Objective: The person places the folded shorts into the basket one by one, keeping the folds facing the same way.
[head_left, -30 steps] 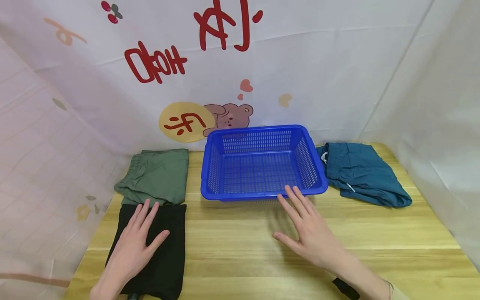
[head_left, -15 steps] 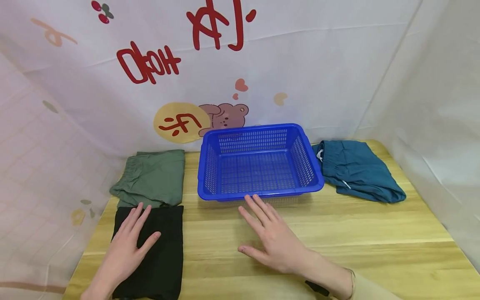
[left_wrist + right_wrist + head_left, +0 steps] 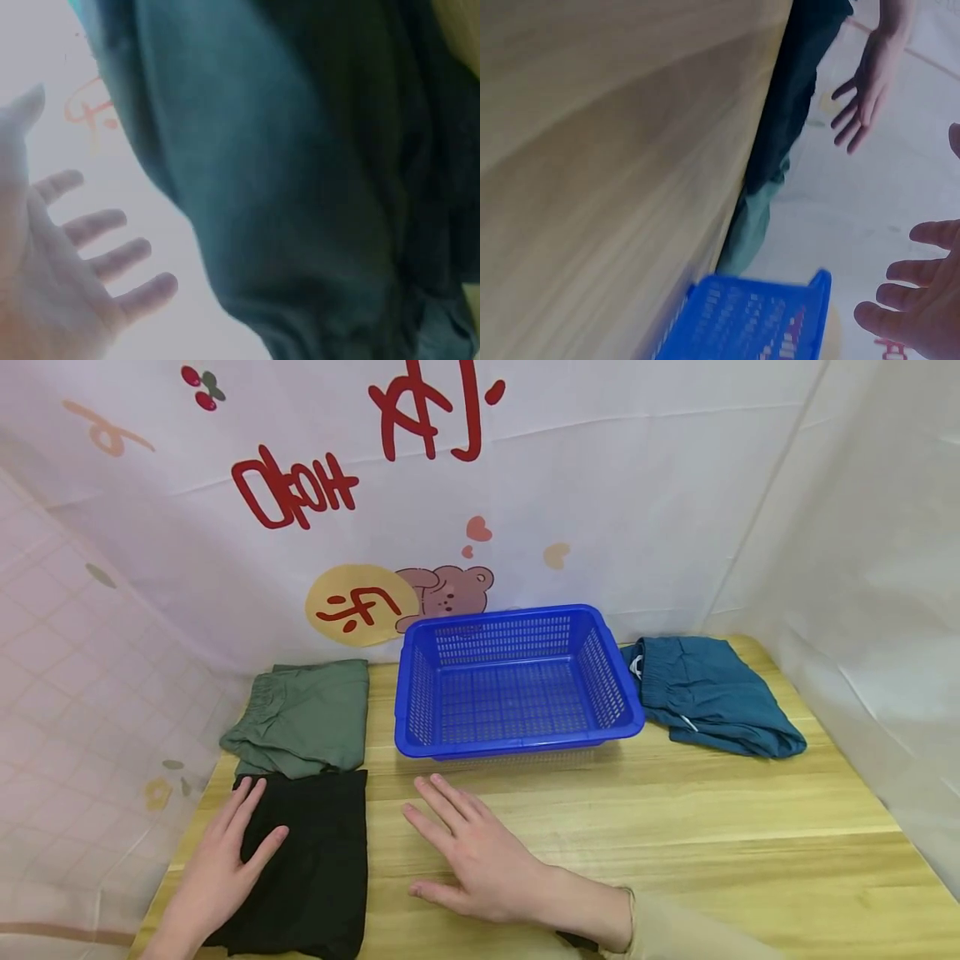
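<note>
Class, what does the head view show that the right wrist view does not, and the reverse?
Only the head view shows the teal cloth and the printed bear. Only the right wrist view shows open space between the left hand and the black cloth. Both show that hand and black cloth, plus the right hand, blue basket, green cloth and wooden table.

Red writing on white cloth, none of it readable with certainty.
Thick red brush-like characters (image 3: 472,410) on the white cloth backdrop (image 3: 637,468) run out of sight at the top; a smaller slanting red group (image 3: 288,497) sits lower left. Another red character (image 3: 363,608) stands on a flat yellow printed disc (image 3: 360,578). The wrist views catch only partial red strokes (image 3: 88,116) on pale cloth.
</note>
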Demonstrator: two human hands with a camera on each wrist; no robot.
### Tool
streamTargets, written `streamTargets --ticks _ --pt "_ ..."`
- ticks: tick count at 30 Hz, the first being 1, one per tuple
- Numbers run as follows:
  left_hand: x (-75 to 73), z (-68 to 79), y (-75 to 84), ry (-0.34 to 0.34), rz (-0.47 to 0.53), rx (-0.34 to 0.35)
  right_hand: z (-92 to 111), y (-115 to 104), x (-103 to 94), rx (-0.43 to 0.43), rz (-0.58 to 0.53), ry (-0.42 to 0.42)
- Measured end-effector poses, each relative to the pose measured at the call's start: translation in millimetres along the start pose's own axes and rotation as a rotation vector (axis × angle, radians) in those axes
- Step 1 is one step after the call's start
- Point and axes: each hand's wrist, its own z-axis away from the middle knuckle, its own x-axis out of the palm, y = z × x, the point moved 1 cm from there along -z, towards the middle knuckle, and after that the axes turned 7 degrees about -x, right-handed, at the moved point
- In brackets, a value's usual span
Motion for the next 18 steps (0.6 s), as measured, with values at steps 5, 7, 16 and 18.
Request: streamTargets --ticks 5,7,16,18 --pt "-0.7 -2.8 -13.0 -0.023 0.013 -0.050 -14.4 -7.1 16.7 -0.020 0.002 -0.043" --pt "-0.6 -3.9 -17.6 -0.031 0.021 -0.064 -19.8 -8.7 22.9 -0.014 0.002 -0.071" --pt "1.0 -10.0 -37.1 -0.130 0.043 -0.154 -46.8 -12.3 41.2 0.035 -0.066 -0.173" --pt "1.7 -11.7 -40.8 -0.151 0.034 -0.183 -53.2 -13.1 44.5 0.059 -0.089 -0.195"
